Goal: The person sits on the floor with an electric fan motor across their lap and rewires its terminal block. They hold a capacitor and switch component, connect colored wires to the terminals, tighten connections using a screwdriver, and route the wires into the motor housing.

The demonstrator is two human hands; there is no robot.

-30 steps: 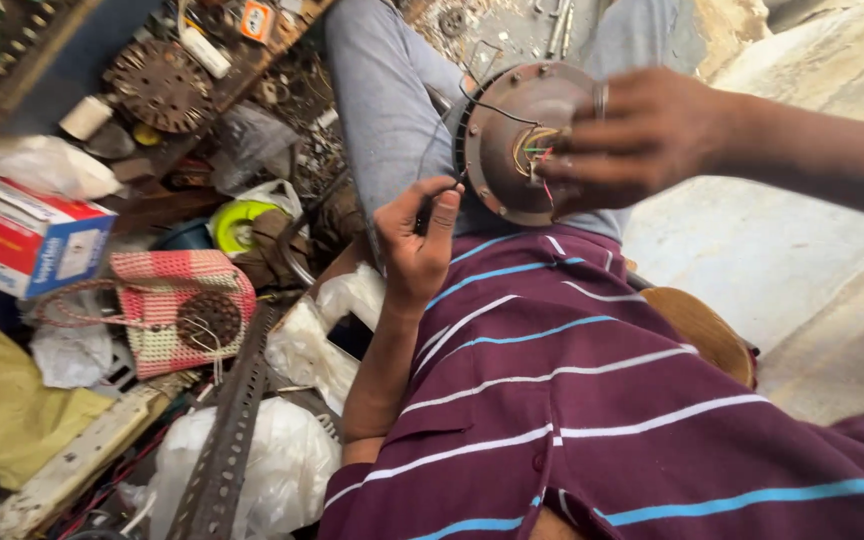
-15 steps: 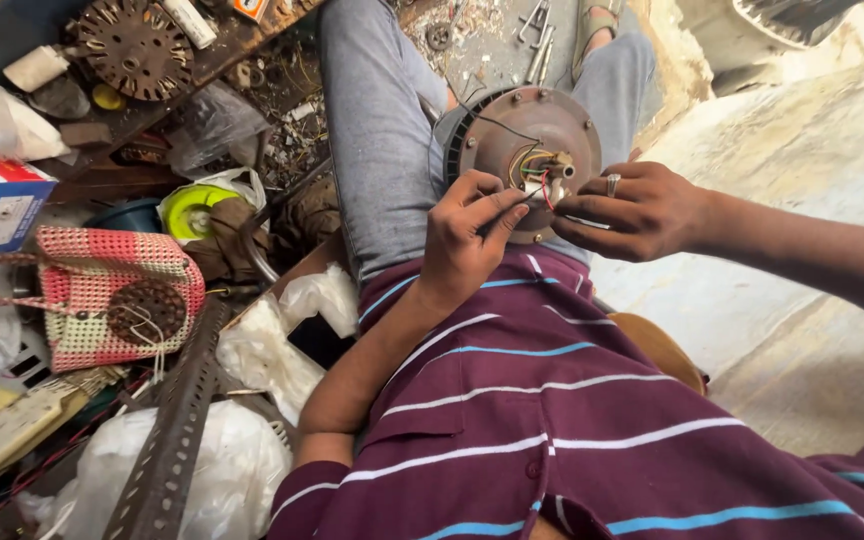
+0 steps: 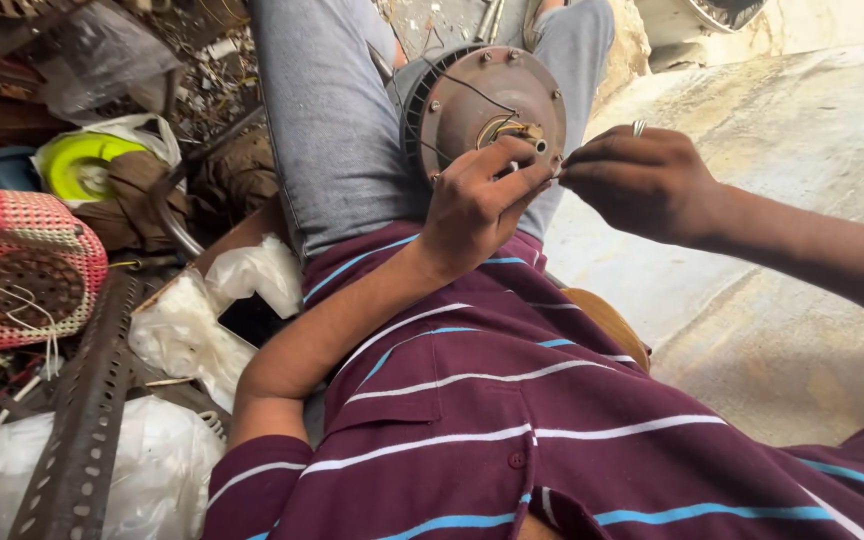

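I have one view only, from the camera on the head: it looks steeply down along the striped shirt [image 3: 512, 430] to the lap, close in, with the cluttered floor [image 3: 102, 330] along its left edge.

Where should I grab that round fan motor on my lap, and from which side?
Grip the fan motor by its ribbed outer rim on the bare upper edge, coming from above. The round face tilts toward you, and the left hand and right hand pinch fine wires by the central shaft, so probably stay off the middle.
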